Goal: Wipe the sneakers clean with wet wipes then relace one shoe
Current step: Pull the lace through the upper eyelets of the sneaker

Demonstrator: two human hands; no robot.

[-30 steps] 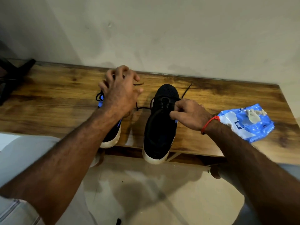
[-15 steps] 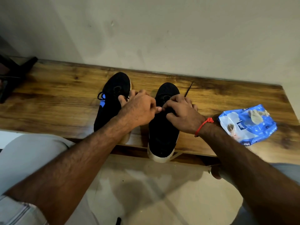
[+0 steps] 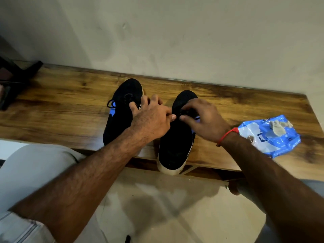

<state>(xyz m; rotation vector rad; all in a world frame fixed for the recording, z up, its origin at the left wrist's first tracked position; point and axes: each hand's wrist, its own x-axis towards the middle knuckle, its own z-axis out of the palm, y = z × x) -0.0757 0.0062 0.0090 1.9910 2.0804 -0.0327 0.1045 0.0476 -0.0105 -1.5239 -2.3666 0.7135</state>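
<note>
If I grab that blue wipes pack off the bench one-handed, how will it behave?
The wipes pack looks crinkled and glossy, so it is probably soft, likely to sag and a bit slippery. A crumpled used wipe lies loose on top and would likely slide off. It sits flat on the bench, so rolling seems unlikely.

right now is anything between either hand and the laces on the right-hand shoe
Nothing visible. Both the left hand and right hand are already at the lace area of the right-hand shoe, fingertips meeting there. The wipes pack lies clear, off to the right.

Hands (image 3: 177, 120) hide right sneaker (image 3: 175, 146) laces; grip unclear.
</note>
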